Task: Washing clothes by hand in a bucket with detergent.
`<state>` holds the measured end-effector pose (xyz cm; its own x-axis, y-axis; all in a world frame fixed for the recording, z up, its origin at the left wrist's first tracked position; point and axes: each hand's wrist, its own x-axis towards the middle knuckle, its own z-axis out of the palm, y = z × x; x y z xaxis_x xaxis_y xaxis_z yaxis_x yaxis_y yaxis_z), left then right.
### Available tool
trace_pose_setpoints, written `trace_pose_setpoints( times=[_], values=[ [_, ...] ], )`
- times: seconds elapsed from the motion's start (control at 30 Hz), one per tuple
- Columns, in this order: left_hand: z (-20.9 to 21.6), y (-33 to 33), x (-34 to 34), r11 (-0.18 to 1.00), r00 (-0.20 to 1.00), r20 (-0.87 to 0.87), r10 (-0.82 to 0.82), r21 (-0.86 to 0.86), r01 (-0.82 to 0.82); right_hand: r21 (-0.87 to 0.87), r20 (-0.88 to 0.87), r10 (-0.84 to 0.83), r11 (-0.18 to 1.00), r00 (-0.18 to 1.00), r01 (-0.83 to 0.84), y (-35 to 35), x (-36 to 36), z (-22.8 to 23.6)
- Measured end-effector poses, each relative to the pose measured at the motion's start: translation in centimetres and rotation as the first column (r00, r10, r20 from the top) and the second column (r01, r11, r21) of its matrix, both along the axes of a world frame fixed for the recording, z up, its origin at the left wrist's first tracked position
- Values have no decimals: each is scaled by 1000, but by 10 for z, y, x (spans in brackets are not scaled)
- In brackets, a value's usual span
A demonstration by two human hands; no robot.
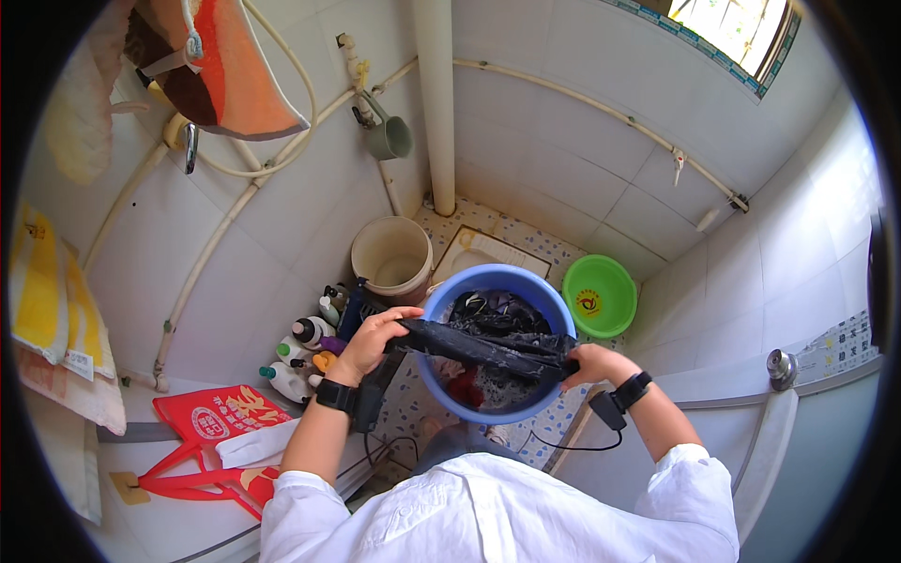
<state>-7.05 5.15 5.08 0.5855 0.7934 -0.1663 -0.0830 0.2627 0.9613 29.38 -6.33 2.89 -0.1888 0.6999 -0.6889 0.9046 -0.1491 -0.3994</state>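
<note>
A wet black garment (479, 349) is stretched sideways between my two hands over a blue basin (433, 385). My left hand (377, 340) grips its left end, and my right hand (595, 364) pinches the other end by the basin's right rim. White suds cling to the cloth. Below it in the basin lie more dark clothes (502, 308), a red cloth (464, 387) and foamy water (511, 392). The garment hides part of what is in the basin.
Left of the basin stand a pale bucket (361, 267) and several bottles (313, 330). A green basin (610, 272) sits to the right. Behind is a squat toilet (469, 246). A dipper (389, 141) hangs by the wall pipes; a red bag (211, 413) lies at left.
</note>
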Motion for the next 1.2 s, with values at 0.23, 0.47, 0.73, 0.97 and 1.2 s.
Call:
trace_pose_setpoints(
  times=[0.23, 0.47, 0.73, 0.97, 1.2],
  values=[
    [-68, -19, 39, 647, 776, 449, 443, -760, 70, -507, -842, -531, 726, -89, 464, 15, -28, 4],
    [-124, -60, 111, 704, 970, 227, 92, -704, 98, 347, -741, -244, 658, 625, 669, 20, -149, -29],
    [-118, -63, 136, 643, 965, 7, 262, -747, -169, 557, -438, -412, 573, 799, 601, 38, -134, -61],
    [-78, -64, 134, 875, 945, -321, 68, -436, -211, 417, -468, -582, 518, 665, 747, 40, -118, -76],
    [-74, -36, 90, 892, 969, -58, 239, -380, -243, 29, -626, -594, 629, 505, 777, 17, -75, -65]
  ],
)
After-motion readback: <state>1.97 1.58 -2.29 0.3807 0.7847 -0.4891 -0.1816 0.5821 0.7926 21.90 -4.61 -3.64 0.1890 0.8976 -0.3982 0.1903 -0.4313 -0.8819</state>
